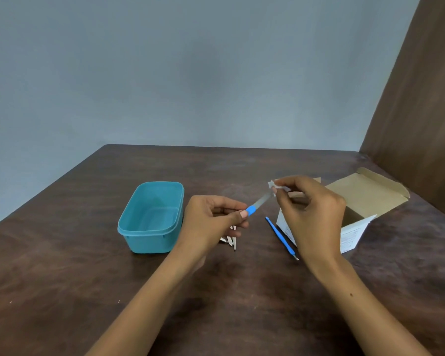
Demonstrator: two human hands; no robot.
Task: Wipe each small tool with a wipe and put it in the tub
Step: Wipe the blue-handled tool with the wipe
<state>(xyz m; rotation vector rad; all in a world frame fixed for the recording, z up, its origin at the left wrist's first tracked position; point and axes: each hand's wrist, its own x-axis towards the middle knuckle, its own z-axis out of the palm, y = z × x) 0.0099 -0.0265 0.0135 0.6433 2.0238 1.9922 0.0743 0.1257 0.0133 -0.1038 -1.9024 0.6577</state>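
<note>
Left hand (211, 219) pinches the blue handle of a nail file (258, 202), held above the bench (62, 265) just right of the tub (152, 219). Right hand (311, 209) pinches a wipe (276, 185) on the file's tip, beside the open box (365, 201).

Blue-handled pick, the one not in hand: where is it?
Head view: the pick lies on the table, right of centre, against the white box, partly behind the right hand.

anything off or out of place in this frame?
Nothing stands out. The tub sits upright, the box is open, loose tools lie on the table, nothing spilled.
</note>
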